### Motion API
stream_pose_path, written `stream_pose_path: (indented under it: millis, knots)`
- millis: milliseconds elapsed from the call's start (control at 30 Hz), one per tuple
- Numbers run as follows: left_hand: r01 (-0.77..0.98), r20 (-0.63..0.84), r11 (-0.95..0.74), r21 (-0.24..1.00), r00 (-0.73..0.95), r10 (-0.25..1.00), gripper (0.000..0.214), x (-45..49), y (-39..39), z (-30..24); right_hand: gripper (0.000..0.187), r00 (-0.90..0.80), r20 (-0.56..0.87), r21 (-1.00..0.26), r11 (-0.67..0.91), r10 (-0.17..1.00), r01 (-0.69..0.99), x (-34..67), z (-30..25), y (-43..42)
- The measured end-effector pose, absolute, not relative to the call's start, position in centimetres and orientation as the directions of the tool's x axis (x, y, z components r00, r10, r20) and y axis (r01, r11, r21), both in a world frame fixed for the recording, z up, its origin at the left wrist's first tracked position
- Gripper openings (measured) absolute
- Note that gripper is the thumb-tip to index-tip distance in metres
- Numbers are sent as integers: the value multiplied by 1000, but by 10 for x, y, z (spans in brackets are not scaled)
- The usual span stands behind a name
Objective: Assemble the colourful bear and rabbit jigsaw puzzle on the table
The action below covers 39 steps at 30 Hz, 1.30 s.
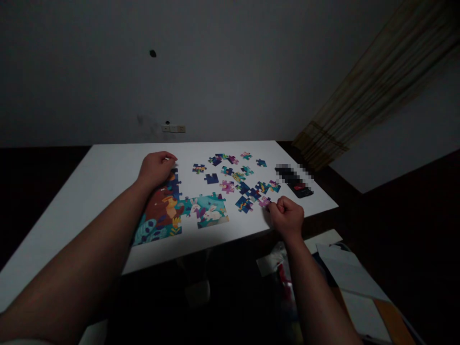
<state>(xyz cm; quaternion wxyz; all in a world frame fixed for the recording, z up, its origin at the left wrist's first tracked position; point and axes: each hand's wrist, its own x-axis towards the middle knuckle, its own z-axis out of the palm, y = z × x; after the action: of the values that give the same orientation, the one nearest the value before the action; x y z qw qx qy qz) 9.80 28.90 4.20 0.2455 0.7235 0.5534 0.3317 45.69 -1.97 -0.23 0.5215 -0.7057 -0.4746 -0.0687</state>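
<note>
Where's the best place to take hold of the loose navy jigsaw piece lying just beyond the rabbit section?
Probably from directly above: pinch the flat navy jigsaw piece across two opposite edges with a fingertip grip. It lies flat on the white table, apart from its neighbours, leaving room for fingers. Its thin body offers little to hold from the side.

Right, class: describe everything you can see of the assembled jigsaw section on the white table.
The assembled jigsaw section lies flat on the white table. Its card-like pieces show a brown shape, teal ground, leaves and two white rabbits. Its outline is ragged, with interlocking tabs and notches exposed, and a narrower dark blue strip runs upward. The left hand rests at its top end.
</note>
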Motion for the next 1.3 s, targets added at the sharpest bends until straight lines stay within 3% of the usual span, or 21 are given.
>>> stream_pose_path:
  millis: [167,867,1300]
  knots:
    - [630,202,-270,728,179,963,39,100,288,42,50,531,575,-638,-65,623,767,458,-1,-20]
    - [624,193,-272,733,193,962,42,97,286,43,52,522,566,-650,-44,638,758,447,9,-20]
    - [592,233,-325,737,229,945,26,98,289,41,49,480,589,-616,-23,650,787,449,7,-21]
